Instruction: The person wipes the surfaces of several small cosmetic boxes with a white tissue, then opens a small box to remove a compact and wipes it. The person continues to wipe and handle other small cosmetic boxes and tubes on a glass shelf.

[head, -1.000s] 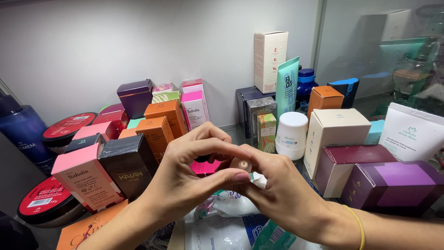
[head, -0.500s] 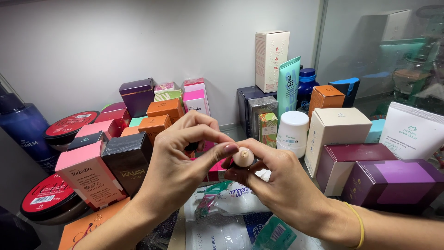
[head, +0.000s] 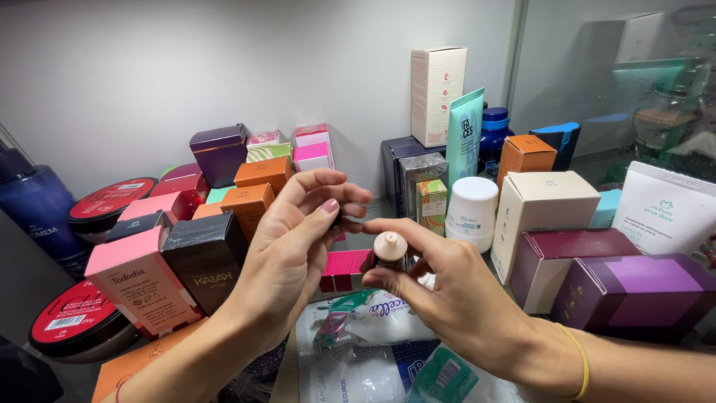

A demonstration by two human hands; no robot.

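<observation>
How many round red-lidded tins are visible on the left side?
2. One round red-lidded tin sits further back beside the dark blue bottle; the other round red-lidded tin lies nearer, below the pink box. More may be hidden behind boxes.

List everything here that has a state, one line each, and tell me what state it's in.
Small bottle: upright, cap off, beige top bare, pinched in right hand.
Left hand: fingers curled around something small and dark, probably the cap, mostly hidden.
White jar: lid on, standing.
Teal tube: upright, leaning against the boxes.
Red round tin: closed, flat.
Purple box: closed, lying on its side.
</observation>
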